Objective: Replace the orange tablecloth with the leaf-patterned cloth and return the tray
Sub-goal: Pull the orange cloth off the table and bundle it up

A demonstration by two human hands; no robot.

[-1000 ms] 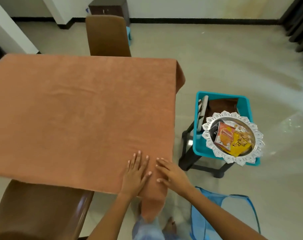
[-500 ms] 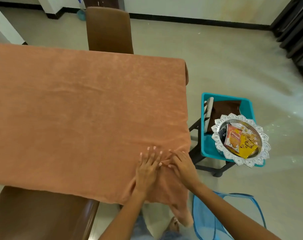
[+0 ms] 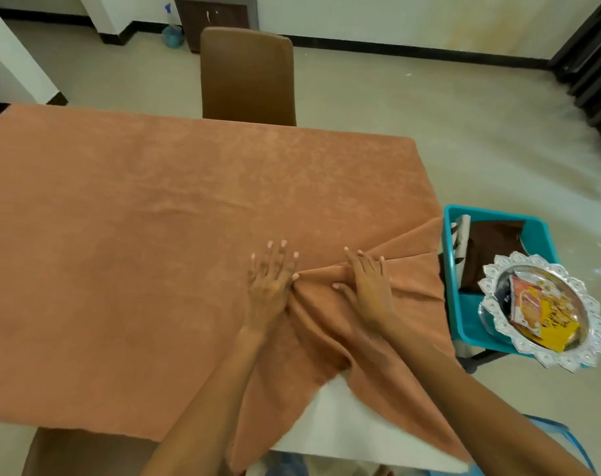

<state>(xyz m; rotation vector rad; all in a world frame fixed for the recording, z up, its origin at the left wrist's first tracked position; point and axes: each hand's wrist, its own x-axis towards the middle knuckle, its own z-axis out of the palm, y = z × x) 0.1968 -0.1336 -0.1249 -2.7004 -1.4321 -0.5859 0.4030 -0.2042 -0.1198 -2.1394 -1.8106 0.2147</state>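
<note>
— Orange tablecloth point(image 3: 147, 235) is bunching under both flat hands, left hand point(image 3: 269, 283) and right hand point(image 3: 369, 286).
— Fingers are lying straight; try gathering evenly, away from the tray point(image 3: 591, 324) beside the right hand.

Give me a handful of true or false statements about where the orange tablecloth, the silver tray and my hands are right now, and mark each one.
1. Both hands, the left hand and the right hand, lie on the orange tablecloth. True.
2. The ornate silver tray sits on the table. False: it rests on the turquoise plastic bin beside the table.
3. The tablecloth is bunched into folds between the hands. True.
4. The tray is empty. False: it holds snack packets.
5. A bare white corner of the tabletop shows near the person. True.
6. The tablecloth lies fully flat over every corner. False: the near right corner is pulled up and gathered.
</note>
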